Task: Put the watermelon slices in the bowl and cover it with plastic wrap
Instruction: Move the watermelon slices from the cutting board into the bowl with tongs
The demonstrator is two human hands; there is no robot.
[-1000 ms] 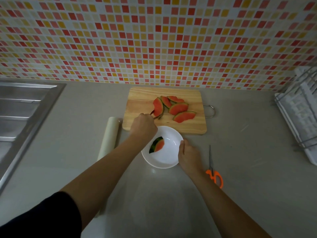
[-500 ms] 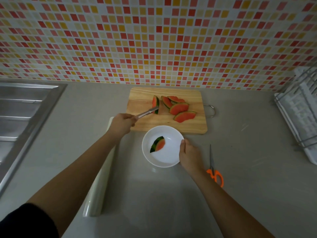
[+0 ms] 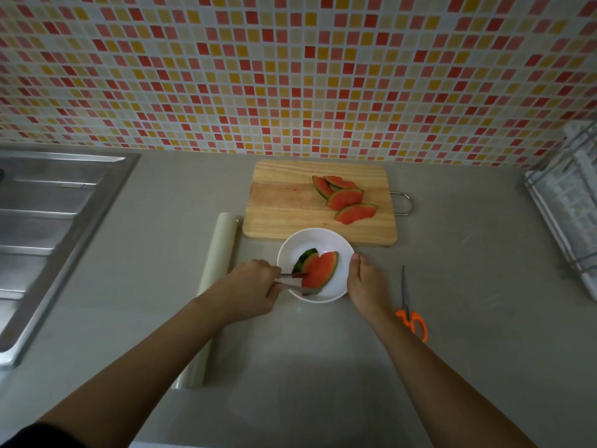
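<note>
Over the bowl's near-left rim: left grip (image 3: 250, 287) curled round tongs (image 3: 290, 281), tong tips pinching a slice (image 3: 319, 271) at its lower end. The slice sits inside the bowl (image 3: 315, 233), leaning across a second slice (image 3: 303, 258). Cannot tell if it touches bottom.

Handling, by judgement: thin wedge, light; flesh wet, soft, slippery. A hard squeeze would likely split it. The rind is the firmer part, so the best hold spans rind and flesh together.

Left wrist low, knuckles up, forearm reaching in from the bench's (image 3: 468, 350) near-left. Right grip (image 3: 365, 282) cups the bowl's right rim, thumb on the edge, steadying.

Four board slices (image 3: 344, 198) overlap on the right half of the board (image 3: 290, 215), just behind the bowl. Wrap roll (image 3: 216, 263) lies left of the bowl, scissors (image 3: 407, 302) to its right, both untouched.
</note>
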